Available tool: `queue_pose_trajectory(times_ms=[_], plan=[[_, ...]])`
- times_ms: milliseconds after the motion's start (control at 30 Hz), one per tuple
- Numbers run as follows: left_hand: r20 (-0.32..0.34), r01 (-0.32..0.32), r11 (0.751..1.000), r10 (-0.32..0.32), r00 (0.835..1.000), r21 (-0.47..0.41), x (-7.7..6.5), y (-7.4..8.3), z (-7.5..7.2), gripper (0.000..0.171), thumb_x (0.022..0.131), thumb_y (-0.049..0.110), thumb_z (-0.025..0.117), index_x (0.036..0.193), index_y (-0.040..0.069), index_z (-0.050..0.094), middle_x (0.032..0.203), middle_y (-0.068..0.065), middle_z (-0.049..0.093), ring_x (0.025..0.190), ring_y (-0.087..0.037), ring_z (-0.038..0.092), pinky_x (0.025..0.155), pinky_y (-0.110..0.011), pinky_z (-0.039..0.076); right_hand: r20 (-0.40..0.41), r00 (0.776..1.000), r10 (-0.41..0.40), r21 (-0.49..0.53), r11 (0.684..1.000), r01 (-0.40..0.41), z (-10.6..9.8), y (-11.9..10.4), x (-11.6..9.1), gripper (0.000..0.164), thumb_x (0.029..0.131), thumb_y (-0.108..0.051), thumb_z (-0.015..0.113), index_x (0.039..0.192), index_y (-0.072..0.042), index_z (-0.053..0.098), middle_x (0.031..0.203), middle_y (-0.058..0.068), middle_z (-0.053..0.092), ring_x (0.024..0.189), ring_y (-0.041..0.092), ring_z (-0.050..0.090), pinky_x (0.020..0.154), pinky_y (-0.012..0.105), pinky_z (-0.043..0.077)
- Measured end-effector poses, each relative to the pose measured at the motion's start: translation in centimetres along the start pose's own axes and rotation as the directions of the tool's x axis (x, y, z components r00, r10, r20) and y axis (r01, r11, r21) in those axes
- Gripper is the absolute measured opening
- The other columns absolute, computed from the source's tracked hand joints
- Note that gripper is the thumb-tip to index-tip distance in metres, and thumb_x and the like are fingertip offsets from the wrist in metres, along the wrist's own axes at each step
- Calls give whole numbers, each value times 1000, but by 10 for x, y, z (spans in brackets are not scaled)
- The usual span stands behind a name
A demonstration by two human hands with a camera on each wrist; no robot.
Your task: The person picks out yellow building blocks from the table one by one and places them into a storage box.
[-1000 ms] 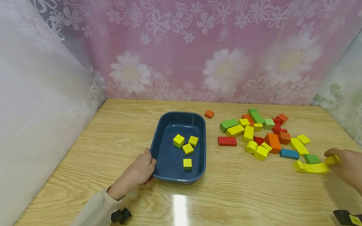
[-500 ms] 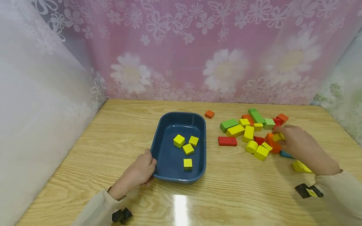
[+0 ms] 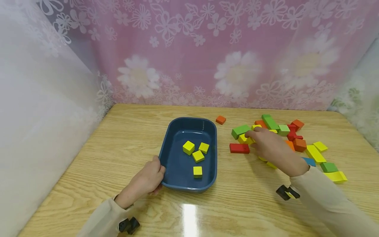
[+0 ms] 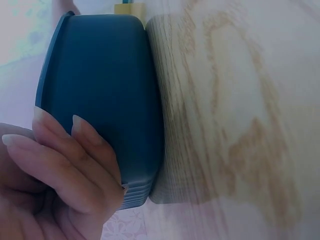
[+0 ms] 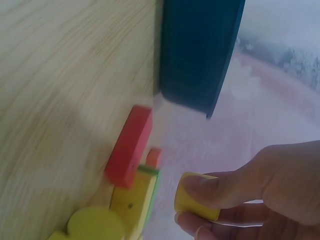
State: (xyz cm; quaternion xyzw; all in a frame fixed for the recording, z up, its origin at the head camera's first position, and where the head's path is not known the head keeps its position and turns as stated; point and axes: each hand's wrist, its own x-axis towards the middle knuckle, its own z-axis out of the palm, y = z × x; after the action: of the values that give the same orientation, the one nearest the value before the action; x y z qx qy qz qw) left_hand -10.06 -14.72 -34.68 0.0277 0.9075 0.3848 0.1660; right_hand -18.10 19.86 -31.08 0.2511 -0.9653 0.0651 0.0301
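Note:
A dark blue rectangular dish (image 3: 177,172) with rounded corners holds several yellow blocks (image 3: 188,147). My left hand (image 3: 150,175) grips its near left rim, with the fingers (image 4: 75,170) against the outer wall in the left wrist view. To the right of the dish, my right hand (image 3: 273,149) pinches a small yellow block (image 5: 195,196) between thumb and fingers. That hand is over the left part of the loose block pile and hides some of it. Just below the held block in the head view lies a red rectangular block (image 3: 239,148).
Green (image 3: 269,122), orange, red, yellow and blue blocks lie scattered over the right side of the wooden table (image 3: 88,164). One orange block (image 3: 220,119) lies apart, behind the dish's right corner. A pink floral curtain (image 3: 183,59) hangs along the back.
My right hand has moved left from the table's right side across the pile, carrying the small yellow block toward the dish. The left hand stays on the rim.

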Motion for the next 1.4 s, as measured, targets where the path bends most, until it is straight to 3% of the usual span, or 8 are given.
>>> queue_pose_trajectory(times_ms=[367,733,1033,1300,1400], plan=[[-12,-12,1000,12,1000,9,0,-2,1,45,100,13,28,129,-20,19,43,-5,48,29,-13,39,31,-22,33,-44,996,-81,22,996,82,5,-25,12,32,73,2,72,104,0,65,92,15,62,77,27,59,65,41,56],[-12,-18,1000,18,1000,10,1,-3,1,47,99,12,28,130,-21,18,42,-5,48,29,-13,39,31,-23,33,-149,966,-210,61,973,221,12,-48,23,36,74,3,71,109,-2,65,97,14,63,81,26,60,69,40,57],[-31,-11,1000,12,999,26,1,-2,1,43,99,12,29,128,-19,23,42,-5,49,29,-13,41,30,-22,32,-187,946,-266,93,954,286,16,-62,24,36,76,-1,71,111,-3,63,104,14,62,84,23,60,71,38,57],[-30,-9,1000,9,1000,10,1,-2,1,40,99,12,29,125,-18,26,43,-6,48,30,-14,41,30,-22,32,-150,919,-366,188,902,390,12,-78,22,38,76,-9,74,112,-5,63,106,8,66,92,18,59,76,35,56],[-23,-9,1000,9,1000,8,1,-2,1,42,99,13,29,128,-18,23,42,-5,47,30,-14,40,30,-22,32,-136,908,-396,173,893,415,14,-86,22,38,73,-10,76,109,-6,65,101,7,68,89,19,59,74,35,55]])
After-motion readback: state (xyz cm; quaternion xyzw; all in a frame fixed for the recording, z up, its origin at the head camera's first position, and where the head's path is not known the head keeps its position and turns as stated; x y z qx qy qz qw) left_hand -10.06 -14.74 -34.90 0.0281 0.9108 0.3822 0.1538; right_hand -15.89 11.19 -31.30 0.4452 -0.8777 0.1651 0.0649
